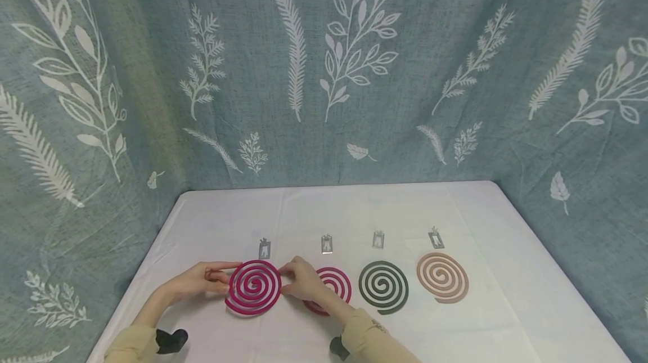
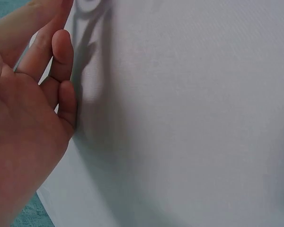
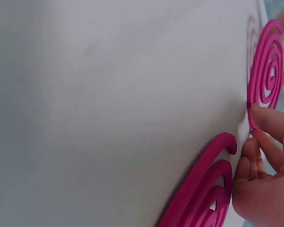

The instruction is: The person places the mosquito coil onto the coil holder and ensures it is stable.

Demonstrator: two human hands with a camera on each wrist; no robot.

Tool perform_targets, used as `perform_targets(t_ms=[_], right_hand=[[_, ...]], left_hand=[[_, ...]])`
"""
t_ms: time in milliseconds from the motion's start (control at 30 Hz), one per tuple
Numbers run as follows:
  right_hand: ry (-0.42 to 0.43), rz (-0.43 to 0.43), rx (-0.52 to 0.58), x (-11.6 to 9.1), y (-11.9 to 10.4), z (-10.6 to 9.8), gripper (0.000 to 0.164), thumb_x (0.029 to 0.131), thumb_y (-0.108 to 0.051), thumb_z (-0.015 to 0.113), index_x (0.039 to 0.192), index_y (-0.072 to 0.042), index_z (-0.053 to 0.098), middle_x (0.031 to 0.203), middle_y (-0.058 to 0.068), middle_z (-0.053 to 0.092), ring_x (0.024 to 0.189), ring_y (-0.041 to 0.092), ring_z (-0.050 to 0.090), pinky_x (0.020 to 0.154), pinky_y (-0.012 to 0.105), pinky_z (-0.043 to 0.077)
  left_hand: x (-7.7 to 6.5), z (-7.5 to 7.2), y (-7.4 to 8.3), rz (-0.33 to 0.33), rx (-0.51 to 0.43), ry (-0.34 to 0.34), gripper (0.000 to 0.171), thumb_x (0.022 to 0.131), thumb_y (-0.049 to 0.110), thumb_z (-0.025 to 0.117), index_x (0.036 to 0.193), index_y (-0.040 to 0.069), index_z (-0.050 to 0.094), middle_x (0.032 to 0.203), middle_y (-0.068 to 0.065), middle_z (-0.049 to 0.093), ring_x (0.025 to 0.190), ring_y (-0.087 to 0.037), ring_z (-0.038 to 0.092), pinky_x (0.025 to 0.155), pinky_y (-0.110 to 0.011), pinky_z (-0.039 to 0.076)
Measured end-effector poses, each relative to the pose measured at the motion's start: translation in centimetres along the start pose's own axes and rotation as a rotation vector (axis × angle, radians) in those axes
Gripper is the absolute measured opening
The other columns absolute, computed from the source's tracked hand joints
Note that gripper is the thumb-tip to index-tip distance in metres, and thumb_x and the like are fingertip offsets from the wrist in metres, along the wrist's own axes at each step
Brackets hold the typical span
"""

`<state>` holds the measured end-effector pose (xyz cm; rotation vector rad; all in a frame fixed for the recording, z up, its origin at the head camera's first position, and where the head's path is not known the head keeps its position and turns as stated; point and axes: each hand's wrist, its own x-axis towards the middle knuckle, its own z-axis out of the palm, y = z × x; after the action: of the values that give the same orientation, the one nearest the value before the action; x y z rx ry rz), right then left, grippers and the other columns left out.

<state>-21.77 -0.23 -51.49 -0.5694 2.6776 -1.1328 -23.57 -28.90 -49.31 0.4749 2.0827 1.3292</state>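
Note:
A bright pink mosquito coil [image 1: 256, 285] is held between both hands, raised off the table. My left hand [image 1: 189, 283] grips its left edge, with the other fingers bent in; the left wrist view crops that hold at the top. On the opposite edge, my right hand [image 3: 270, 184] pinches the coil between thumb and finger. Beneath the right forearm lies a second, crimson coil [image 1: 346, 287], partly hidden by that hand and arm. Further right are a dark green coil [image 1: 383, 284] and a tan coil [image 1: 441, 276], both flat on the table.
Several small metal coil stands lie in a row behind the coils: one stand [image 1: 265, 249] at the left, two mid-row [image 1: 327, 244], another [image 1: 436, 238] at the right. White cloth covers the table [image 1: 486, 329]. Patterned blue-green curtains [image 1: 304, 143] enclose the back and sides.

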Motion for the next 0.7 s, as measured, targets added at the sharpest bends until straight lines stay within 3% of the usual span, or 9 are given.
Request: perform_targets(t_ms=[233,433,600,700], right_hand=[[-0.017,0.068,0.109,0.2,0.1,-0.2,0.034,0.077,-0.010,0.075,0.110,-0.006,0.069,0.092,0.000,0.058,0.084,0.010,0.052,0.078,0.023,0.047],[-0.017,0.129,0.254,0.2,0.1,-0.6,0.035,0.078,-0.008,0.073,0.112,-0.006,0.067,0.097,0.001,0.061,0.090,0.012,0.055,0.081,0.027,0.049],[-0.012,0.117,0.394,0.2,0.0,-0.9,0.037,0.081,-0.007,0.071,0.117,-0.005,0.064,0.099,0.005,0.065,0.091,0.012,0.058,0.080,0.027,0.051],[-0.015,0.112,0.471,0.1,0.0,-1.0,0.039,0.081,-0.005,0.070,0.119,-0.005,0.063,0.098,0.006,0.066,0.089,0.012,0.059,0.077,0.025,0.051]], left_hand=[[-0.1,-0.1,0.3,0.000,-0.013,-0.010,0.061,0.091,0.017,0.062,0.141,-0.005,0.036,0.099,-0.002,0.071,0.092,-0.006,0.063,0.081,-0.021,0.048],[-0.1,0.3,0.7,-0.027,-0.032,0.032,0.064,0.091,0.018,0.063,0.142,-0.007,0.033,0.102,-0.002,0.070,0.090,-0.005,0.061,0.079,-0.024,0.047],[-0.1,0.3,0.8,-0.040,-0.049,0.072,0.067,0.090,0.018,0.064,0.143,-0.007,0.030,0.099,0.001,0.069,0.085,-0.006,0.059,0.076,-0.026,0.046],[-0.2,0.2,0.7,-0.008,-0.068,0.072,0.068,0.090,0.016,0.063,0.143,-0.009,0.028,0.096,0.006,0.068,0.082,-0.006,0.059,0.074,-0.026,0.047]])
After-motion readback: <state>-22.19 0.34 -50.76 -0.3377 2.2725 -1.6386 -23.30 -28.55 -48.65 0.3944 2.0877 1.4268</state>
